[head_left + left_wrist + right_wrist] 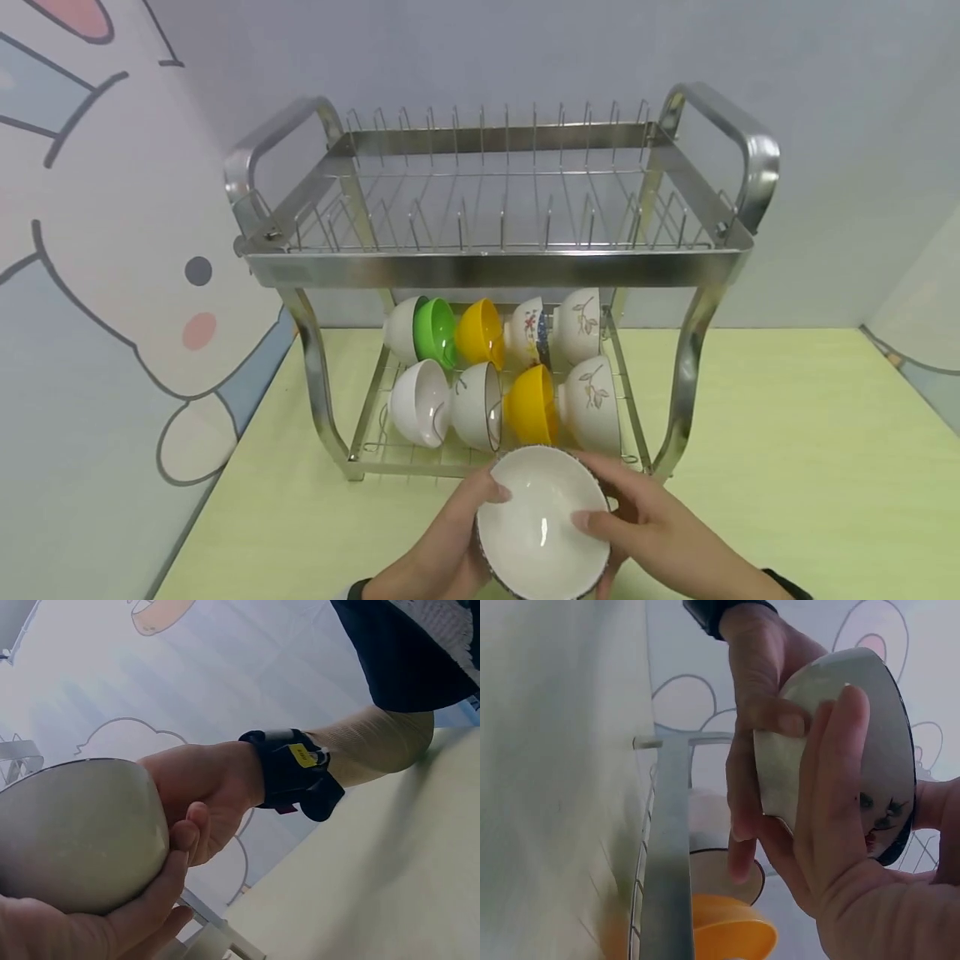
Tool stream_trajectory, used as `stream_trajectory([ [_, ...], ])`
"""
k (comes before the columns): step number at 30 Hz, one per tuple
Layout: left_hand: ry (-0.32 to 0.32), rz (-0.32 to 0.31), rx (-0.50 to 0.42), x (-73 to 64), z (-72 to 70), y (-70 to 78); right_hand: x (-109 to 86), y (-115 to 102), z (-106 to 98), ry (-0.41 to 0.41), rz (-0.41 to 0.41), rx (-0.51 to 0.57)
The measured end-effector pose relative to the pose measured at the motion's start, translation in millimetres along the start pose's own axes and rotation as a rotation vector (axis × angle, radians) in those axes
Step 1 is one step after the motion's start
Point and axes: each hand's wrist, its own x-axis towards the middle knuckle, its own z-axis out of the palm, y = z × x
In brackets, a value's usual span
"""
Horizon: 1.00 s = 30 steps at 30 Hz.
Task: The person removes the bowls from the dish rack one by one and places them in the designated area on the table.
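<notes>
A white bowl (536, 533) with a dark patterned rim is held between both hands in front of the rack, its hollow turned up toward the head camera. My left hand (453, 529) grips its left side, thumb over the rim. From the right, my right hand (645, 525) holds it with the thumb inside and the fingers behind the wall. In the right wrist view, fingers of both hands press on the bowl's outside (832, 742), where a small dark and red motif shows. The left wrist view has the plain outer wall of the bowl (82, 832).
A two-tier metal dish rack (495, 271) stands against the wall. On its lower tier, two rows of bowls lean on their sides, among them a green bowl (435, 333), a yellow bowl (531, 406) and a floral white bowl (592, 404). Wire dividers line the upper tier.
</notes>
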Motion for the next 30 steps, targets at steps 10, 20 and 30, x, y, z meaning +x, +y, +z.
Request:
stream_trajectory([
  [10,-0.013,-0.113,-0.106,1.8,-2.7,-18.3,-1.3,6.4,-3.9,0.018,0.11,-0.037],
  [20,-0.066,0.059,0.028,2.4,2.4,-2.1,-5.5,-3.1,-8.8,0.052,0.103,-0.021],
  [30,0.101,0.372,0.48,0.7,-22.4,39.1,-31.8,-30.5,-39.9,0.093,0.059,0.031],
])
